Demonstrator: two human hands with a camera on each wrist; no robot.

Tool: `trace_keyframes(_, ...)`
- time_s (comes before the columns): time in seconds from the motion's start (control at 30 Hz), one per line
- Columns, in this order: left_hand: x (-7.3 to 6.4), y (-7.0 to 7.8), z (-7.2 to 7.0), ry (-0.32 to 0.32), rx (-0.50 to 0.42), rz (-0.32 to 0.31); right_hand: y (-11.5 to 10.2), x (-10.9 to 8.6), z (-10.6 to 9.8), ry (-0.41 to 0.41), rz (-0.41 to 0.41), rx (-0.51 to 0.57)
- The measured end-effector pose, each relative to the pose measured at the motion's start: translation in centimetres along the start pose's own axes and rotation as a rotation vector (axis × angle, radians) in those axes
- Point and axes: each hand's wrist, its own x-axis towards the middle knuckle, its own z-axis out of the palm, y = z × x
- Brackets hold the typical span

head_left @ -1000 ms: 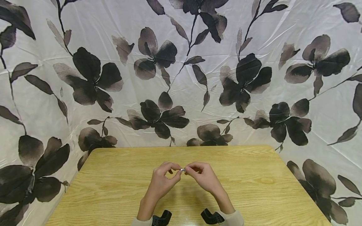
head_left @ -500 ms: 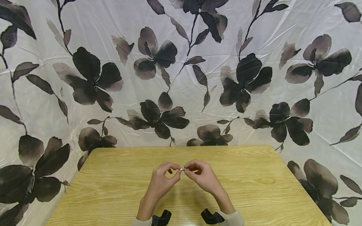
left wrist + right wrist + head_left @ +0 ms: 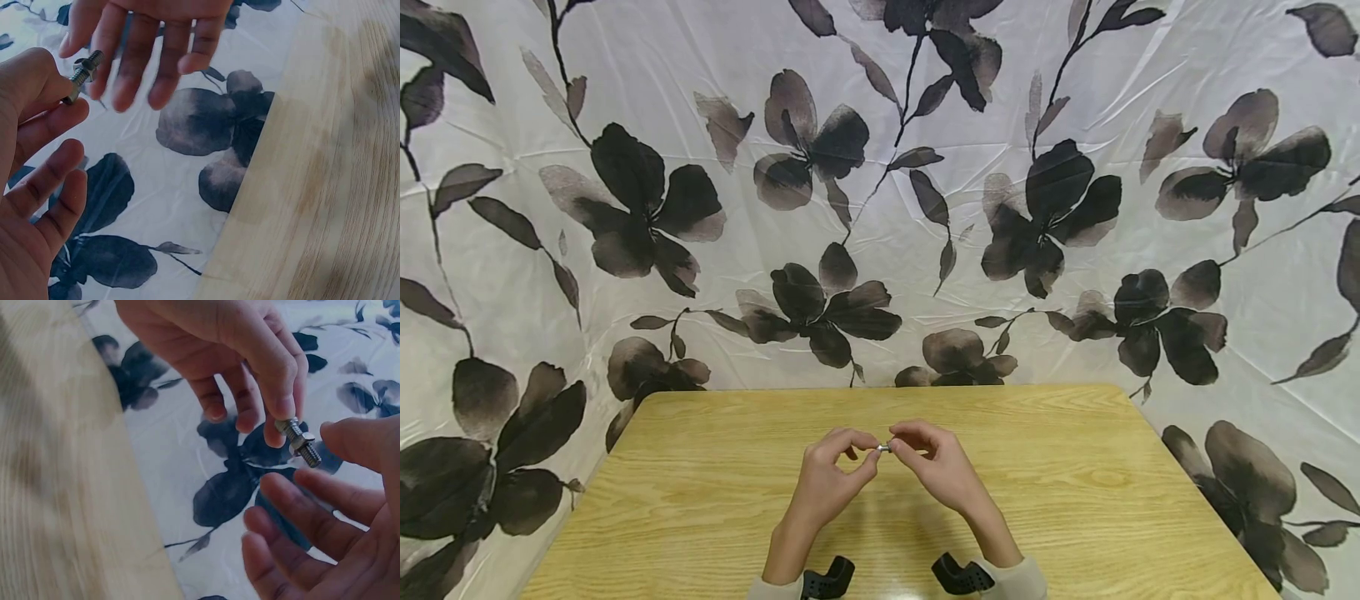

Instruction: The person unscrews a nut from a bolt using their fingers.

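Observation:
My left hand (image 3: 838,475) pinches a small metal bolt (image 3: 76,81) by its head, between thumb and index finger. A hex nut (image 3: 302,444) sits partway along the bolt's thread, with the threaded end sticking out past it towards my right hand (image 3: 942,468). That hand's thumb and bent fingers are spread around the free end, and a gap shows between them and the nut in the right wrist view. Nothing is gripped there. In the head view the right thumb overlaps the bolt's tip, while the index finger is raised above it. Both hands are held over the table.
The wood-grain table (image 3: 700,500) stretches out below the hands. Behind it and at both sides hangs a white cloth (image 3: 925,267) printed with dark flowers. Each wrist wears a black camera mount (image 3: 829,579) by a light sleeve (image 3: 1018,577).
My right thumb and index finger, earlier closed at the bolt's free end, have parted, and the index finger has lifted. The left hand keeps its pinch in nearly the same place.

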Motion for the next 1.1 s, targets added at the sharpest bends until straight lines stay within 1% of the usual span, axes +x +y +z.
trace_keyframes(0.17, -0.09, 0.05, 0.01, -0.006, 0.010, 0.002, 0.02, -0.06, -0.10, -0.011, 0.018, -0.021)
trace_keyframes(0.43, -0.10, -0.07, 0.17, 0.001, 0.035, 0.012, -0.01, 0.00, -0.24, -0.051, 0.014, -0.006)
trace_keyframes(0.53, -0.10, -0.03, 0.14, -0.001, 0.037, 0.003, -0.11, -0.02, -0.22, -0.058, 0.014, 0.001)
trace_keyframes(0.8, -0.01, 0.10, 0.04, -0.009, 0.044, -0.015, -0.23, -0.06, -0.13, -0.038, 0.001, 0.013)
trace_keyframes(1.1, -0.02, 0.20, -0.13, -0.007, 0.040, -0.026, -0.12, -0.02, -0.11, -0.037, -0.044, 0.040)
